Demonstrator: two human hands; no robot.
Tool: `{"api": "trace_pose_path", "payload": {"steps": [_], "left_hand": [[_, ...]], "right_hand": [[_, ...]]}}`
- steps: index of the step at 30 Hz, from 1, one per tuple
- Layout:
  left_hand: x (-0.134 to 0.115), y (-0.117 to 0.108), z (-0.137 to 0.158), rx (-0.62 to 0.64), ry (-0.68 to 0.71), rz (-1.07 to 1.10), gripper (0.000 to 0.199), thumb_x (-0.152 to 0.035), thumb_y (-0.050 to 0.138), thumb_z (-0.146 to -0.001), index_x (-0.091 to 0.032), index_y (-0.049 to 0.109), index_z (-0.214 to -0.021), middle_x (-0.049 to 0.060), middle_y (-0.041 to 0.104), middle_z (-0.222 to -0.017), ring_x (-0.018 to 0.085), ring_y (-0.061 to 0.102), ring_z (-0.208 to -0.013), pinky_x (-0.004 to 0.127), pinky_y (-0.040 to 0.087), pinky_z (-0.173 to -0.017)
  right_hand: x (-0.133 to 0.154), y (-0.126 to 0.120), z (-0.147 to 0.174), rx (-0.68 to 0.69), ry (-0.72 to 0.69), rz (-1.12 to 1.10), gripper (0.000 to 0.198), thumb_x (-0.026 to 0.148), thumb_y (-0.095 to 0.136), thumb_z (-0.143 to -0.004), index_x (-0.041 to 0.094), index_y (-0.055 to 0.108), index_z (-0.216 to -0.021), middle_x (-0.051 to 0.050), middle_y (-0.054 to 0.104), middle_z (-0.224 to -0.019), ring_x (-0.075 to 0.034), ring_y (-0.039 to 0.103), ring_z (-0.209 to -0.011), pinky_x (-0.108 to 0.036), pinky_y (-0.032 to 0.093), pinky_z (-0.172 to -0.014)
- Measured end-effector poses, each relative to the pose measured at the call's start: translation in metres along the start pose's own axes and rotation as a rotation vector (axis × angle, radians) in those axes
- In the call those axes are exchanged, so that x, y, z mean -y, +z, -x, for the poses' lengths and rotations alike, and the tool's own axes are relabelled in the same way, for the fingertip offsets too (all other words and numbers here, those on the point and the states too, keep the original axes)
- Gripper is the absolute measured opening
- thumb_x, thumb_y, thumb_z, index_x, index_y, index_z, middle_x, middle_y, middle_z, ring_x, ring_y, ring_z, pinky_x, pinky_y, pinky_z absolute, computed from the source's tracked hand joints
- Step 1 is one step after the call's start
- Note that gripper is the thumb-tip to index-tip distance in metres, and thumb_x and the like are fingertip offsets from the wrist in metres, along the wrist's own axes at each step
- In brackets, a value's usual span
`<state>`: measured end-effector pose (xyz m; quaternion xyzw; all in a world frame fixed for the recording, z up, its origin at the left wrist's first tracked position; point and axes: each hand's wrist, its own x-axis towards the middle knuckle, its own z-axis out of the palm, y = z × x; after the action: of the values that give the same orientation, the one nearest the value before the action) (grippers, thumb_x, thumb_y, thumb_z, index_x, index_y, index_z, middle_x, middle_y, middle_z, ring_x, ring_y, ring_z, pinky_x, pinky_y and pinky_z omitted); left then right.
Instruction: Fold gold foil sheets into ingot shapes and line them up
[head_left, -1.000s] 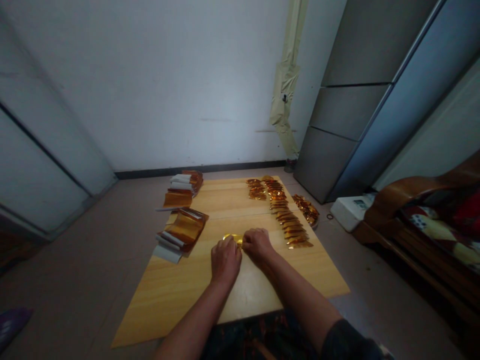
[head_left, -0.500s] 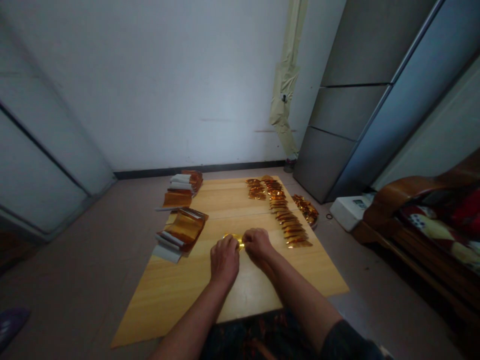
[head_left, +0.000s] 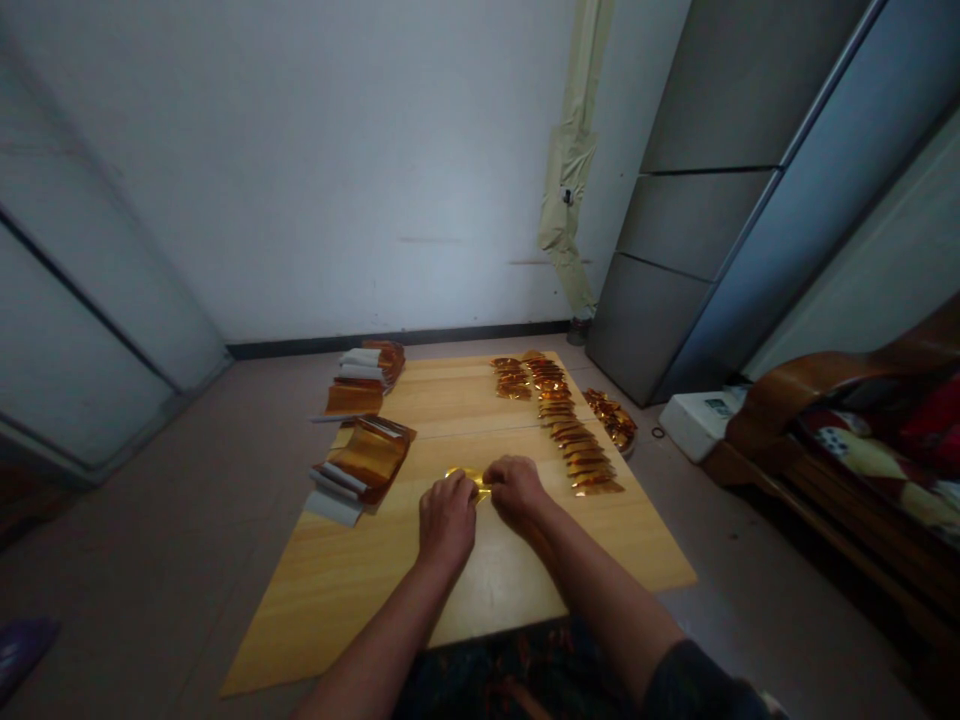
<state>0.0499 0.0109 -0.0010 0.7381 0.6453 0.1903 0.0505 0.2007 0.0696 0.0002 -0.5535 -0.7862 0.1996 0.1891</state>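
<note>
A shiny sheet of gold foil paper (head_left: 478, 482) is held between my two hands, just above or on the wooden board (head_left: 491, 590). My left hand (head_left: 448, 515) has its fingers closed on the sheet's left part. On the right part, my right hand (head_left: 516, 488) pinches with curled fingers. Much of the foil is hidden behind the fingers. To the left lies a stack of gold foil sheets (head_left: 373, 455) with pale backing showing. Along the right side runs a row of folded gold foil pieces (head_left: 574, 435), with a shorter row (head_left: 513, 378) beside its far end.
Another stack of foil sheets (head_left: 356, 395) overhangs the board's far left edge. Beyond the right edge is a container heaped with folded foil (head_left: 611, 418). A white box (head_left: 697, 422), a wooden sofa (head_left: 780, 400) and a grey fridge (head_left: 682, 220) stand to the right.
My hands have drawn very slightly apart, and a little more of the gold foil shows between them. The stacks and rows stay where they were.
</note>
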Motion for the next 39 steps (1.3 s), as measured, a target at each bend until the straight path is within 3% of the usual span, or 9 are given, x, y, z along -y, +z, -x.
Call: {"api": "trace_pose_path", "payload": {"steps": [7,11,15,18,25,39], "left_hand": [[0.02,0.003,-0.01,0.016,0.107,0.025,0.025,-0.018,0.049,-0.09,-0.03,0.066,-0.104,0.003,0.06,-0.128,0.022,0.054,-0.113,0.041,0.04,-0.094],[0.033,0.002,-0.02,-0.045,0.22,0.003,0.023,-0.018,0.053,-0.088,-0.03,0.07,-0.099,0.004,0.061,-0.128,0.024,0.052,-0.117,0.042,0.039,-0.096],[0.037,-0.004,-0.024,-0.058,0.3,-0.033,0.02,-0.024,0.052,-0.09,-0.028,0.071,-0.094,0.006,0.067,-0.115,0.025,0.057,-0.107,0.043,0.04,-0.091],[0.038,-0.006,-0.023,-0.021,0.31,-0.005,0.023,-0.018,0.049,-0.089,-0.026,0.07,-0.093,0.005,0.07,-0.108,0.022,0.061,-0.1,0.043,0.039,-0.093],[0.053,-0.006,-0.014,0.017,0.344,0.063,0.03,-0.019,0.048,-0.089,-0.028,0.066,-0.111,0.006,0.067,-0.124,0.024,0.06,-0.113,0.057,0.026,-0.107],[0.077,-0.007,-0.019,0.037,0.613,0.101,0.037,-0.018,0.042,-0.093,-0.025,0.062,-0.123,0.01,0.063,-0.129,0.022,0.058,-0.119,0.041,0.044,-0.101]], "right_hand": [[-0.023,-0.004,0.008,0.024,-0.244,0.031,0.027,0.011,0.055,-0.079,0.024,0.076,-0.09,-0.003,0.068,-0.098,-0.017,0.057,-0.09,-0.026,0.039,-0.081],[-0.015,-0.001,0.02,-0.063,-0.325,0.086,0.021,0.017,0.054,-0.087,0.023,0.075,-0.089,-0.005,0.067,-0.097,-0.018,0.053,-0.09,-0.029,0.035,-0.079],[0.0,0.002,0.029,-0.035,-0.377,0.081,0.02,0.019,0.053,-0.091,0.024,0.073,-0.089,-0.004,0.067,-0.095,-0.018,0.053,-0.09,-0.03,0.034,-0.081],[0.007,0.004,0.033,-0.005,-0.411,0.069,0.018,0.019,0.054,-0.09,0.023,0.071,-0.086,-0.004,0.067,-0.089,-0.018,0.053,-0.088,-0.03,0.033,-0.082],[0.003,0.0,0.03,-0.021,-0.427,0.039,0.017,0.015,0.052,-0.091,0.022,0.067,-0.088,-0.002,0.068,-0.09,-0.016,0.053,-0.087,-0.029,0.033,-0.082],[0.004,-0.006,0.03,-0.001,-0.413,0.123,0.014,0.018,0.056,-0.089,0.024,0.069,-0.091,-0.001,0.069,-0.101,-0.018,0.052,-0.095,-0.032,0.033,-0.084]]}}
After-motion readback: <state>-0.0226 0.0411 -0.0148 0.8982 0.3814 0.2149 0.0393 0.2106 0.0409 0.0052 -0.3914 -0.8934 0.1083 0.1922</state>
